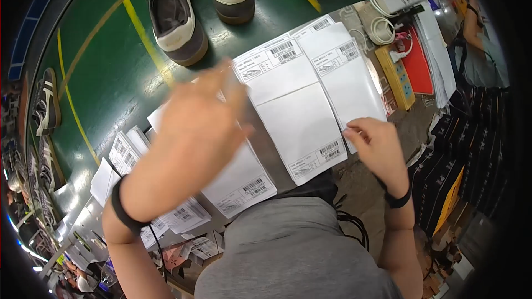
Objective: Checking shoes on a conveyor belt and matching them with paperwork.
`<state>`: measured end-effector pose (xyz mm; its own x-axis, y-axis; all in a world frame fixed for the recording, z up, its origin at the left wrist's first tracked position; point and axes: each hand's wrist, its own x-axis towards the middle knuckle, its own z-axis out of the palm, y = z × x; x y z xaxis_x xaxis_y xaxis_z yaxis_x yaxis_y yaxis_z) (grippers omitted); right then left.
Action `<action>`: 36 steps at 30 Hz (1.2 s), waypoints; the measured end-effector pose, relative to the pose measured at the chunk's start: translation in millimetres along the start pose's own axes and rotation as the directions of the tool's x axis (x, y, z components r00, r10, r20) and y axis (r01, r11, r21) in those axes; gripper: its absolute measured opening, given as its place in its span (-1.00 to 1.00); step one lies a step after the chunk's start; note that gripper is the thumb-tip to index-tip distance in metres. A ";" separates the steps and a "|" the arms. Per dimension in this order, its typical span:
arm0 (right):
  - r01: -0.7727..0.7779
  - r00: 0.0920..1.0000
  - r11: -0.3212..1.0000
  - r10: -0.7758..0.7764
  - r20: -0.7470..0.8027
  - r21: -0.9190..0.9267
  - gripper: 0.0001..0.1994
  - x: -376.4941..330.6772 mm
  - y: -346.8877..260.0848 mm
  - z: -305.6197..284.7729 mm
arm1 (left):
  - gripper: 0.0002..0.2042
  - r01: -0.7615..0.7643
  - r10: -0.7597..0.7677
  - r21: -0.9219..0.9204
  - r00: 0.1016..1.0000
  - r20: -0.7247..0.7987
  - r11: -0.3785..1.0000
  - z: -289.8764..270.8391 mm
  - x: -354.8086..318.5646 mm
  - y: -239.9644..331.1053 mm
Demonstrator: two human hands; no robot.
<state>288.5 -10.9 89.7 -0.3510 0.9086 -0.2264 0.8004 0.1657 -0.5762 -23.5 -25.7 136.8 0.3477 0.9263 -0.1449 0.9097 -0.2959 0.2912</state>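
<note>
Smeared by motion, my left hand (pixel 202 113) hovers over the stacks of white label sheets, and its fingers are too blurred to read. My right hand (pixel 379 144) has thumb and forefinger pinched together at the edge between two stacks; what they hold, if anything, does not show. The middle stack of label sheets (pixel 299 116) lies right in front of me, with printed barcode labels at its ends. A right stack of label sheets (pixel 349 83) partly adjoins it. Under my left forearm lies another stack of sheets (pixel 238 174), partly hidden.
Dark sneakers with white stripes (pixel 177 16) stand on the green conveyor belt (pixel 100 77) beyond the sheets; more shoes (pixel 47 105) are at far left. At right are a wooden power strip (pixel 396 77), white cables (pixel 381 30) and a red folder (pixel 418 66). Another person's arm (pixel 474 27) shows at upper right.
</note>
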 end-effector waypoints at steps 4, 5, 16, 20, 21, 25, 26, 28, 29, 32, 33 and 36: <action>0.119 0.986 0.990 -0.127 -0.110 -0.076 -0.87 -24.3 17.7 37.6 | -0.29 -0.224 0.230 -0.067 0.969 0.091 0.972 63.9 -1.8 42.8; 0.137 0.975 0.977 -0.162 -0.154 -0.162 -0.85 -29.1 16.1 43.8 | -0.24 -0.211 0.213 -0.025 0.969 0.122 0.977 79.4 -3.3 48.9; 0.376 0.830 0.782 -0.523 -0.195 -0.497 -0.84 -54.3 -2.8 43.5 | -0.04 -0.106 0.106 -0.004 0.992 0.062 0.994 109.1 -11.6 66.7; 0.477 0.818 0.836 -0.535 -0.211 -0.271 -0.92 -58.2 -7.6 35.1 | -0.01 -0.108 0.108 -0.009 0.989 0.103 0.994 102.9 -8.5 67.0; 0.462 0.830 0.867 -0.497 -0.252 -0.188 -0.91 -57.3 -11.1 29.9 | 0.01 -0.103 0.102 -0.003 0.988 0.116 0.995 102.3 -8.2 67.0; 0.426 0.833 0.903 -0.413 -0.367 -0.051 -0.82 -52.6 -22.3 11.6 | 0.07 -0.106 0.101 0.019 0.982 0.157 0.994 100.3 -7.1 65.8; 0.424 0.832 0.904 -0.415 -0.369 -0.060 -0.82 -51.6 -24.3 4.9 | 0.07 -0.112 0.108 0.017 0.983 0.149 0.994 99.4 -6.0 66.1; 0.415 0.855 0.910 -0.385 -0.349 0.012 -0.81 -50.9 -27.0 -9.2 | 0.09 -0.103 0.097 0.019 0.977 0.192 0.995 97.6 -4.0 66.5; 0.413 0.853 0.911 -0.385 -0.351 0.002 -0.81 -50.9 -28.9 -16.4 | 0.09 -0.109 0.104 0.016 0.977 0.185 0.994 95.9 -2.3 66.6; 0.372 0.854 0.913 -0.268 -0.446 0.165 -0.76 -47.9 -38.6 -39.5 | 0.06 -0.115 0.110 0.005 0.963 0.248 0.993 93.0 2.3 66.2; 0.327 0.880 0.911 -0.195 -0.433 0.253 -0.74 -44.5 -44.0 -48.1 | 0.02 -0.117 0.105 0.031 0.963 0.248 0.993 96.7 3.3 67.1; 0.342 0.890 0.858 -0.164 -0.426 0.384 -0.68 -20.2 -60.1 -50.0 | -0.09 -0.128 0.119 0.065 0.984 0.131 0.990 107.2 -6.3 58.6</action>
<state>271.8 -20.0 168.2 -0.2368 0.9444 0.2280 0.3797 0.3060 -0.8730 51.9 -73.8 53.5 0.4802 0.8461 -0.2314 0.8704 -0.4269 0.2452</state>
